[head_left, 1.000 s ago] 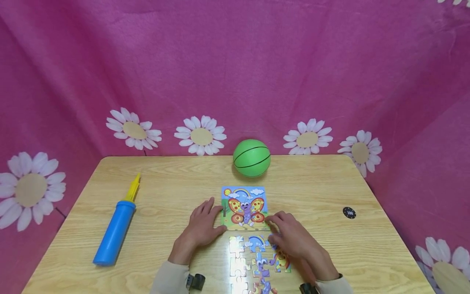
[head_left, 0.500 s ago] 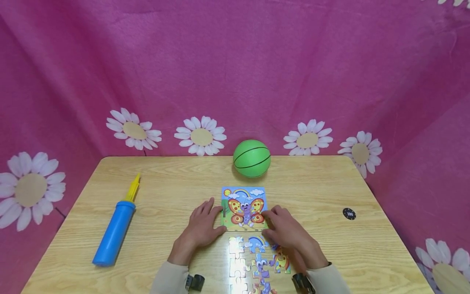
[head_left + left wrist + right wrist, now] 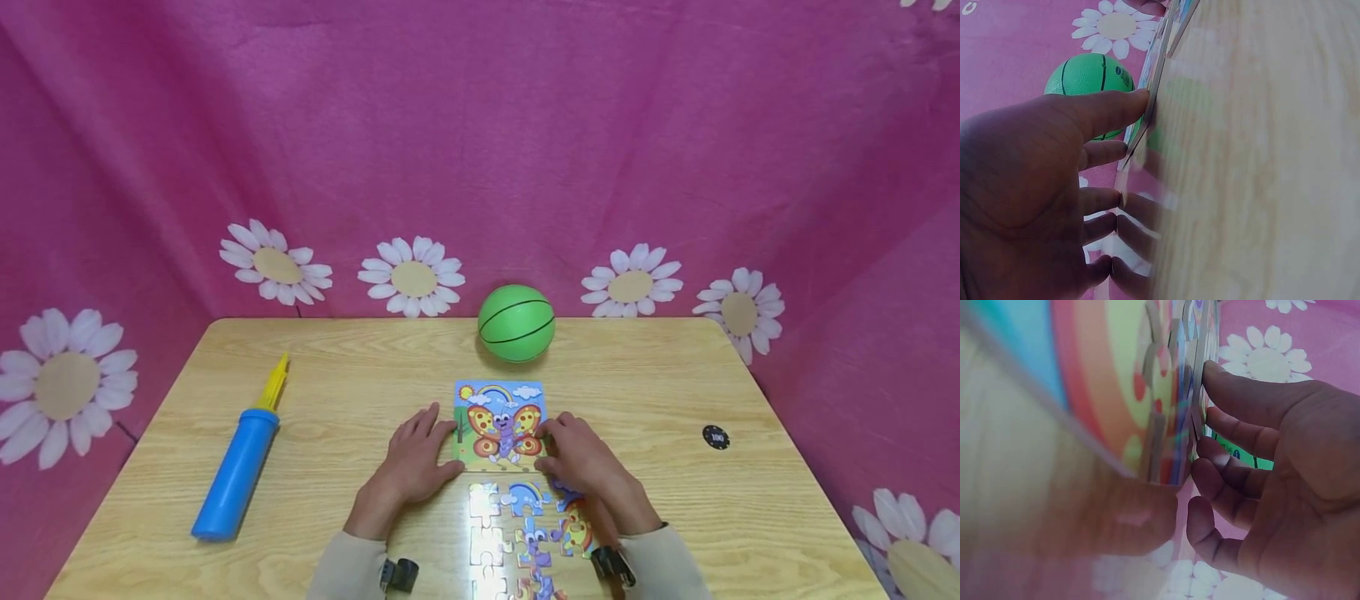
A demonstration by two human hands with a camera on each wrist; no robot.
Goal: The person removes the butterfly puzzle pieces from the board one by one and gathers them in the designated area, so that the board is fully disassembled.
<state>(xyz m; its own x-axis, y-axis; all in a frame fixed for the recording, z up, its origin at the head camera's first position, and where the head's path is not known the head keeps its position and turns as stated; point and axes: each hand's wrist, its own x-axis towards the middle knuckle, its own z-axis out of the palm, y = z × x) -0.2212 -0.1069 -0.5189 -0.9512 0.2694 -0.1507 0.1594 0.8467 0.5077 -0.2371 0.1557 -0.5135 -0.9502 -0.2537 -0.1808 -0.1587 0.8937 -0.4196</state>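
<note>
A square butterfly picture board [image 3: 498, 425] lies flat on the table in the head view. My left hand [image 3: 412, 458] rests at its left side, thumb and index finger touching the edge and the other fingers spread on the table; the left wrist view shows the thumb [image 3: 1113, 111] against the board. At the right side, my right hand [image 3: 588, 458] touches the board's edge with thumb and index finger, its other fingers loosely bent. Several jigsaw pieces [image 3: 534, 537] lie in rows just below the board, partly beneath the right hand and wrist in the head view.
A green ball [image 3: 517, 323] sits behind the board near the table's back edge. On the left lies a blue hand pump [image 3: 238, 471] with a yellow nozzle. A black chip [image 3: 716, 437] marked 100 lies on the right. Pink flowered cloth [image 3: 495, 150] hangs behind the table.
My right hand has shifted left and slightly forward, from over the upper right pieces to the board's right edge. The left hand has stayed put at the left edge.
</note>
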